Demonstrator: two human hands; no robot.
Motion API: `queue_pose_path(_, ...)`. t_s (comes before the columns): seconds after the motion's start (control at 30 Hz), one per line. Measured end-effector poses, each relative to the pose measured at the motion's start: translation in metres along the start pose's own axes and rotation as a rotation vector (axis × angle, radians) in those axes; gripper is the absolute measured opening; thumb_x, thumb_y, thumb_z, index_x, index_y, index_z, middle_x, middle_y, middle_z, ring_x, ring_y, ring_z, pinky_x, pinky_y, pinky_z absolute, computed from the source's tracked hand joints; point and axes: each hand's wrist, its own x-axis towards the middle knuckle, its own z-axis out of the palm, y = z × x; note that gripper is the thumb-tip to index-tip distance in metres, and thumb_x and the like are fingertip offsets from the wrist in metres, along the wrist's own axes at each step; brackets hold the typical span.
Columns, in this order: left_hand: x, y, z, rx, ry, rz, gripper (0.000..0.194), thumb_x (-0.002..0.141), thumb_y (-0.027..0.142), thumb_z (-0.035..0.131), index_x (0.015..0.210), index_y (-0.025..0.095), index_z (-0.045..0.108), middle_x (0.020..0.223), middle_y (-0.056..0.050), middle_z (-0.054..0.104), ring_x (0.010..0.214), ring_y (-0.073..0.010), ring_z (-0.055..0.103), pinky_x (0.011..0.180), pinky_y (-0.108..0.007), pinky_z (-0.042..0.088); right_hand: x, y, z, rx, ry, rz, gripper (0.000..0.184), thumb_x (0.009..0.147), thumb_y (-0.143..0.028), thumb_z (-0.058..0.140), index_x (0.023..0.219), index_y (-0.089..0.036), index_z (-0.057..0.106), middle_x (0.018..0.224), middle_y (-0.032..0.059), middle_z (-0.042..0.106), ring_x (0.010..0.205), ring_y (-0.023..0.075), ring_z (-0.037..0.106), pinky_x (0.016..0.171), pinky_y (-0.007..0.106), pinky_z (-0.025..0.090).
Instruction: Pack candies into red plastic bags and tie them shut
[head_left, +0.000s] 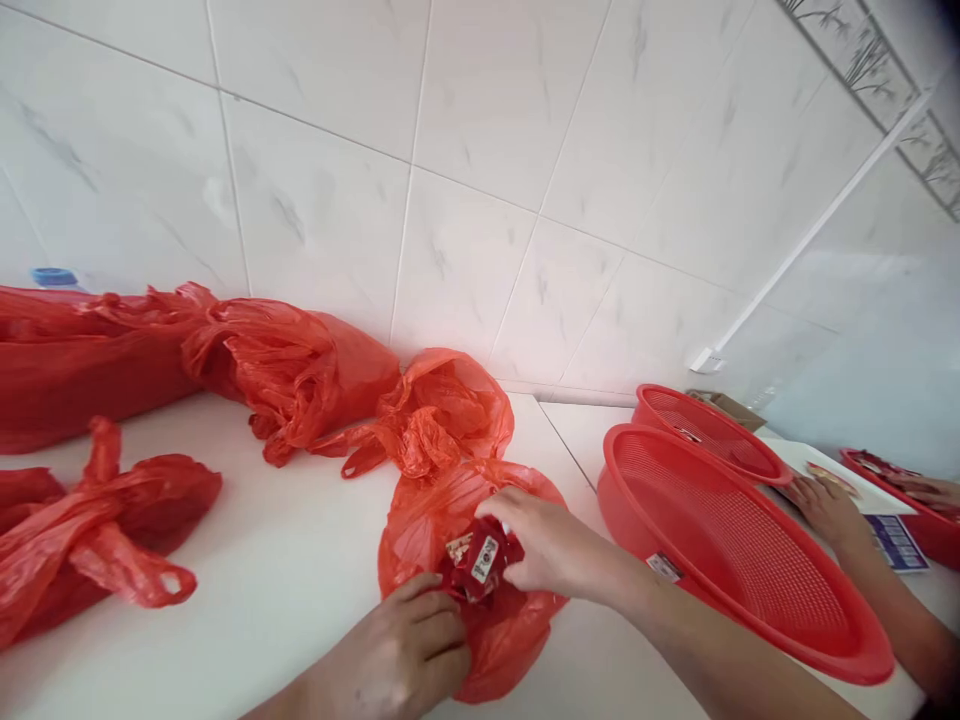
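Observation:
An opened red plastic bag (499, 650) lies on the white table, holding several small dark red packets (480, 565) with a pale label on top. My left hand (409, 645) is closed at the bag's near left edge, its curled fingertips beside the packets. From the right, my right hand (544, 545) reaches into the bag. Its thumb and fingers curve around the packets from either side, and the fingertips are partly hidden behind them. Just behind stands another crumpled red plastic bag (450, 415), its mouth loosely gathered.
Full red bags (322, 370) line the tiled wall at left, with a knotted bag (112, 530) nearer. Two red mesh baskets (720, 540) stand on the right. Beyond them, another person's hands (829, 510) work near a white board (862, 480) and a red basket (930, 530).

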Motion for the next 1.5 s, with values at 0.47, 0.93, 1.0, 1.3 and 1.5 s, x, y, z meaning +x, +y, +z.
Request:
queue_pose_path(0.47, -0.010, -0.002, 0.002, 0.092, -0.286, -0.147, 0.021, 0.091, 0.013, 0.046, 0.071, 0.019, 0.049, 0.083, -0.001, 0.063, 0.075, -0.0167, 0.056, 0.073, -0.029, 0.040, 0.004, 0.059, 0.016, -0.417, 0.148, 0.266, 0.025, 0.075, -0.004, 0.047, 0.087, -0.017, 0.065, 0.085, 0.0096, 0.062, 0.083, 0.0219, 0.056, 0.067, 0.028, 0.033)
queue_pose_path(0.93, 0.009, -0.016, -0.063, 0.354, -0.362, -0.428, 0.022, 0.080, 0.002, 0.046, 0.081, 0.021, 0.057, 0.076, -0.001, 0.059, 0.073, -0.0191, 0.052, 0.089, -0.042, 0.034, -0.038, 0.063, -0.041, 0.916, 0.803, 0.212, 0.011, 0.079, -0.032, 0.055, 0.078, -0.021, 0.052, 0.076, -0.0015, 0.059, 0.071, 0.0124, 0.057, 0.065, 0.023, 0.046)
queue_pose_path(1.0, 0.017, -0.020, -0.081, 0.397, -0.300, -0.444, 0.024, 0.083, 0.003, 0.044, 0.084, 0.021, 0.059, 0.075, -0.001, 0.057, 0.073, -0.0191, 0.050, 0.088, -0.043, 0.034, -0.041, 0.058, -0.052, 1.236, 0.920, 0.113, 0.014, 0.071, -0.030, 0.065, 0.076, -0.020, 0.056, 0.080, -0.0002, 0.062, 0.076, 0.0138, 0.059, 0.067, 0.025, 0.048)
queue_pose_path(1.3, 0.059, -0.018, -0.147, -0.026, -0.003, -0.765, 0.008, 0.082, 0.029, 0.056, 0.077, 0.022, 0.056, 0.074, 0.003, 0.056, 0.068, -0.0146, 0.053, 0.060, -0.025, 0.042, -0.022, 0.026, -0.079, 1.746, 1.227, 0.012, 0.006, 0.078, -0.020, 0.055, 0.073, -0.018, 0.057, 0.077, 0.0024, 0.064, 0.078, 0.0157, 0.064, 0.073, 0.033, 0.055)
queue_pose_path(1.5, 0.079, -0.018, -0.149, 0.054, 0.412, -0.806, 0.009, 0.077, 0.015, 0.055, 0.073, 0.022, 0.059, 0.077, 0.003, 0.054, 0.071, -0.0124, 0.051, 0.061, -0.022, 0.042, -0.015, 0.002, -0.078, 1.696, 1.179, -0.249, 0.022, 0.080, -0.021, 0.061, 0.064, -0.018, 0.046, 0.053, -0.0082, 0.039, 0.040, 0.0025, 0.028, 0.039, 0.014, 0.033)
